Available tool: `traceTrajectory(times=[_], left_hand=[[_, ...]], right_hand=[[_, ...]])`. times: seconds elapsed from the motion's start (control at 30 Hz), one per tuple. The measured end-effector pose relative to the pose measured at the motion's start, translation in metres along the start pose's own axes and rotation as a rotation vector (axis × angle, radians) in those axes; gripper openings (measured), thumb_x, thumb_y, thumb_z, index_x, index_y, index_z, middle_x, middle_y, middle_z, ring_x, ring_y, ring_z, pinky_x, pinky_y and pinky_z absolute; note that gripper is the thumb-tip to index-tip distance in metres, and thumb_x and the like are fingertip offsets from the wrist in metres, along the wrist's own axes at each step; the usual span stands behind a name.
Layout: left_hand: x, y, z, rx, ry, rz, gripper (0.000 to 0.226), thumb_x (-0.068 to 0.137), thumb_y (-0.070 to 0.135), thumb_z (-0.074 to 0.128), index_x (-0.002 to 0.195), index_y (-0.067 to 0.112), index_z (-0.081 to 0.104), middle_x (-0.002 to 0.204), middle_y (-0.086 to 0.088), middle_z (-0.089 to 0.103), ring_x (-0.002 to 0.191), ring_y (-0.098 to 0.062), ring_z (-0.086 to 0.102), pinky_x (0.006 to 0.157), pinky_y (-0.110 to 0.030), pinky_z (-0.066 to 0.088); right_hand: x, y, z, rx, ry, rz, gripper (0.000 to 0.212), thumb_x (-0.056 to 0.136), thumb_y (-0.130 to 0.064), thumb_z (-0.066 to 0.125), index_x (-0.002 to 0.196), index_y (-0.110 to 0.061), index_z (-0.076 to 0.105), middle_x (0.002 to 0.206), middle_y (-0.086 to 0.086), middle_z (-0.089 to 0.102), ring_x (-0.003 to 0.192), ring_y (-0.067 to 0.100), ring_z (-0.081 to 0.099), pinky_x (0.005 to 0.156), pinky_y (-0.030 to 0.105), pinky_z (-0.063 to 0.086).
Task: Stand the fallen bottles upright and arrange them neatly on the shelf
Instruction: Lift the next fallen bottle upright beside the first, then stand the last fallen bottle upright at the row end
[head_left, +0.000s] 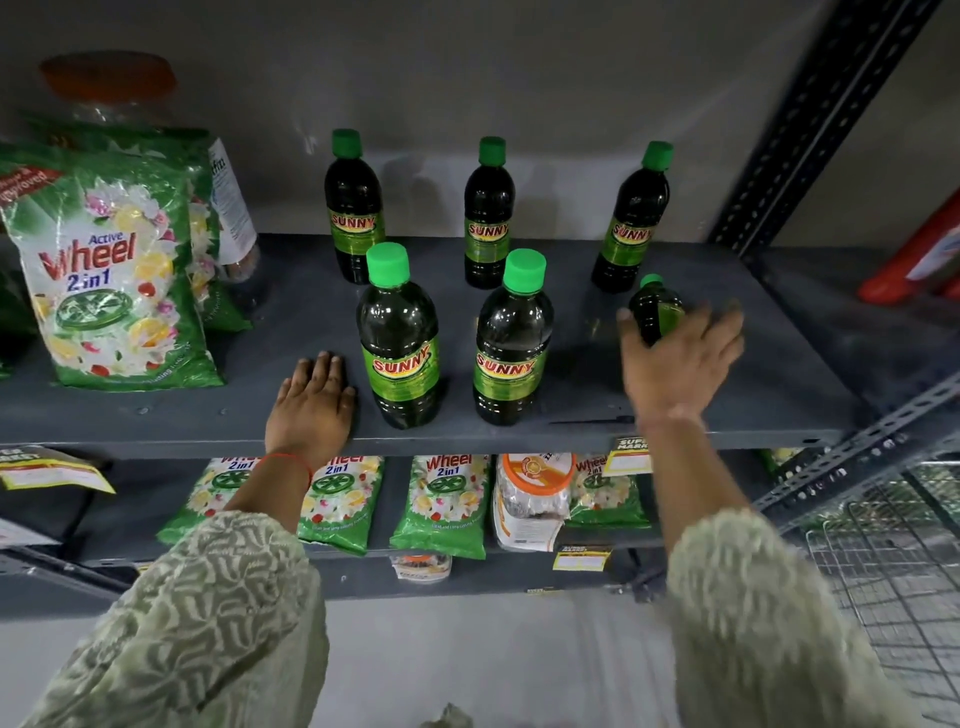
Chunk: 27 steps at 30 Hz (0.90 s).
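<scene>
Grey metal shelf carries five upright bottles; our right hand wraps the sixth bottle, just right of the front pair. Our left hand rests flat, fingers together. A hurried tilt could topple its neighbours.

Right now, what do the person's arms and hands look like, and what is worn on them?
Both hands are bare, without gloves or rings that I can see. The left hand has a thin red thread tied around the wrist. The right hand is blurred and shows no band. Both arms wear loose, pale green sleeves with a wavy cream pattern, ending below the elbow.
</scene>
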<state>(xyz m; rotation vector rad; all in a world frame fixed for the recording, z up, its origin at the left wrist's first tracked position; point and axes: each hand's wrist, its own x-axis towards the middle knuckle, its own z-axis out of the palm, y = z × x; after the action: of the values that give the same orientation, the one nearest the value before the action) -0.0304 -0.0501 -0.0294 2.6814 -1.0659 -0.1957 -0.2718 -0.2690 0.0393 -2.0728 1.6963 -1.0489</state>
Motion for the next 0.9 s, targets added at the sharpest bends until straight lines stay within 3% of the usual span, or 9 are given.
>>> traceTrajectory(times=[0.07,0.13,0.27,0.4,0.63,0.77,0.83,0.9], left_hand=[[0.000,0.000,0.000,0.003,0.011,0.001,0.053,0.096,0.028,0.025,0.145,0.011,0.014,0.157,-0.007,0.013,0.145,-0.026,0.008,0.119,-0.040,0.010],[-0.001,0.001,0.000,0.006,0.020,0.003,0.052,0.096,0.028,0.026,0.145,0.011,0.015,0.157,-0.007,0.014,0.145,-0.026,0.009,0.119,-0.040,0.011],[-0.001,0.003,0.000,0.005,0.022,-0.009,0.052,0.096,0.027,0.026,0.145,0.011,0.014,0.157,-0.006,0.012,0.145,-0.025,0.009,0.119,-0.039,0.010],[-0.001,0.003,0.000,0.014,0.019,-0.013,0.052,0.096,0.027,0.025,0.145,0.011,0.013,0.158,-0.006,0.011,0.145,-0.025,0.008,0.119,-0.039,0.010],[-0.001,0.004,0.000,0.008,0.018,-0.018,0.053,0.096,0.028,0.025,0.145,0.012,0.014,0.158,-0.006,0.011,0.145,-0.025,0.008,0.119,-0.039,0.009],[-0.001,0.004,-0.001,0.006,0.009,-0.019,0.053,0.096,0.028,0.025,0.145,0.012,0.012,0.158,-0.006,0.010,0.146,-0.025,0.007,0.119,-0.039,0.008],[-0.001,0.003,-0.001,0.010,0.001,-0.019,0.053,0.096,0.028,0.024,0.145,0.012,0.012,0.158,-0.006,0.009,0.146,-0.025,0.006,0.119,-0.039,0.008],[-0.002,0.003,-0.001,0.010,-0.006,-0.020,0.053,0.097,0.027,0.025,0.145,0.012,0.011,0.158,-0.007,0.009,0.146,-0.025,0.006,0.119,-0.039,0.008]], right_hand=[[0.041,0.007,0.002,-0.144,-0.300,0.241,0.107,0.064,-0.066,0.066,0.137,0.002,0.025,0.142,0.023,0.036,0.128,0.040,0.038,0.103,0.045,0.036],[0.050,0.012,0.006,-0.085,-0.475,0.377,0.105,0.054,-0.062,0.075,0.130,-0.002,0.035,0.131,0.018,0.052,0.118,0.035,0.052,0.095,0.042,0.046],[0.033,0.015,0.018,-0.012,-0.264,0.256,0.078,0.067,-0.046,0.074,0.120,0.001,0.041,0.123,0.023,0.055,0.113,0.040,0.053,0.091,0.044,0.045],[-0.004,0.019,0.032,0.264,-0.054,0.073,0.092,0.073,-0.042,0.071,0.138,0.003,0.022,0.136,0.024,0.042,0.115,0.041,0.041,0.098,0.047,0.031],[-0.013,0.023,0.048,0.461,-0.216,0.005,0.092,0.071,-0.027,0.077,0.139,-0.001,0.022,0.140,0.023,0.037,0.130,0.037,0.035,0.111,0.042,0.031],[-0.010,0.023,0.044,0.505,-0.285,0.031,0.110,0.062,-0.024,0.083,0.145,-0.012,0.011,0.150,0.020,0.015,0.139,0.033,0.013,0.114,0.041,0.016],[-0.008,0.023,0.044,0.505,-0.243,0.008,0.117,0.053,-0.028,0.088,0.143,-0.013,0.015,0.144,0.018,0.025,0.134,0.030,0.022,0.113,0.040,0.021],[-0.006,0.025,0.042,0.582,-0.211,0.020,0.104,0.052,-0.022,0.088,0.136,-0.014,0.028,0.134,0.012,0.044,0.123,0.024,0.042,0.107,0.035,0.035]])
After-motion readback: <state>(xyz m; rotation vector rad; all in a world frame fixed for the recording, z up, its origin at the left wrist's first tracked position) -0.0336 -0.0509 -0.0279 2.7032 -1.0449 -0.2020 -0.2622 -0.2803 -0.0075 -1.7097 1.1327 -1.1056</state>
